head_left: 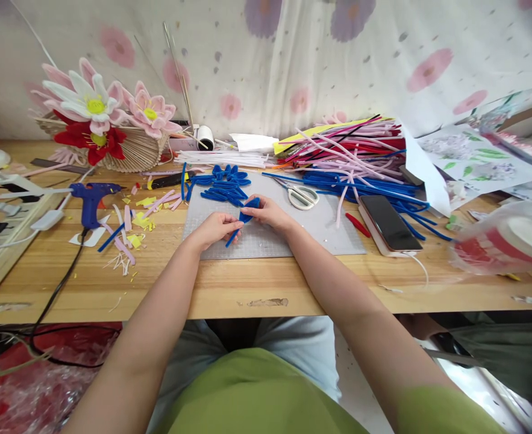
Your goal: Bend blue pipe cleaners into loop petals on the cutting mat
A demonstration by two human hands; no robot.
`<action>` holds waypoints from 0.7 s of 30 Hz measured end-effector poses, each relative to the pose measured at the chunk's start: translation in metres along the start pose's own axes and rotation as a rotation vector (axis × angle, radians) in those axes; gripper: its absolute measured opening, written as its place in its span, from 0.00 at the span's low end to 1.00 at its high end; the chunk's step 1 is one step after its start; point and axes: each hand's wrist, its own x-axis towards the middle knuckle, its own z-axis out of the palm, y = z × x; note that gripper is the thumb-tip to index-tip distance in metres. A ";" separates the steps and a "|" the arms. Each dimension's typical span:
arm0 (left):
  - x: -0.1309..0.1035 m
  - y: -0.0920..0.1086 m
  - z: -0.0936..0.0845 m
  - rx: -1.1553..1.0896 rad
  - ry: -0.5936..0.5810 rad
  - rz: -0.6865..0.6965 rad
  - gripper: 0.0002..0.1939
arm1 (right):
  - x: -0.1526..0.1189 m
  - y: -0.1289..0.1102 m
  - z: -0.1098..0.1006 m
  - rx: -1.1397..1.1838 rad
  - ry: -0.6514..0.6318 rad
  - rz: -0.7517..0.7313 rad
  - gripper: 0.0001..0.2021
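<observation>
Between my two hands is a blue pipe cleaner piece [250,210], folded into a petal-like shape with a straight tail at its lower left. My left hand [220,229] pinches the tail end, fingers closed. At the wider, folded end, my right hand [266,213] grips with thumb and fingers. Both hands are over the grey cutting mat [284,235]. Just beyond them lies a heap of bent blue pipe cleaner pieces [225,184]. White-handled scissors [302,197] rest on the mat to the right of my right hand.
Long blue pipe cleaners [365,185] and a pink and red bundle [347,147] lie at the back right. A phone [390,222] sits right of the mat. On the left are a blue glue gun [91,202], scraps [143,222] and fuzzy flowers [96,108] in a fan-shaped holder.
</observation>
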 end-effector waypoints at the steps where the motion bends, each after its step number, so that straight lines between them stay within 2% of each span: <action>1: 0.001 0.000 0.003 -0.021 0.022 0.019 0.17 | 0.000 0.001 0.003 0.017 -0.022 0.024 0.17; 4: 0.001 0.002 0.010 -0.080 0.069 0.058 0.17 | 0.001 0.002 0.010 0.108 -0.049 0.086 0.18; 8: 0.001 0.003 0.016 -0.137 0.112 0.090 0.19 | 0.001 0.000 0.014 0.265 0.038 0.106 0.19; 13: 0.005 0.000 0.022 -0.197 0.224 0.123 0.20 | 0.002 -0.003 0.014 0.348 0.094 0.066 0.19; 18: 0.012 -0.004 0.029 -0.254 0.317 0.222 0.17 | 0.005 -0.001 0.016 0.411 0.048 0.070 0.21; 21: 0.013 -0.005 0.031 -0.303 0.345 0.277 0.16 | 0.006 -0.001 0.017 0.468 -0.050 0.132 0.20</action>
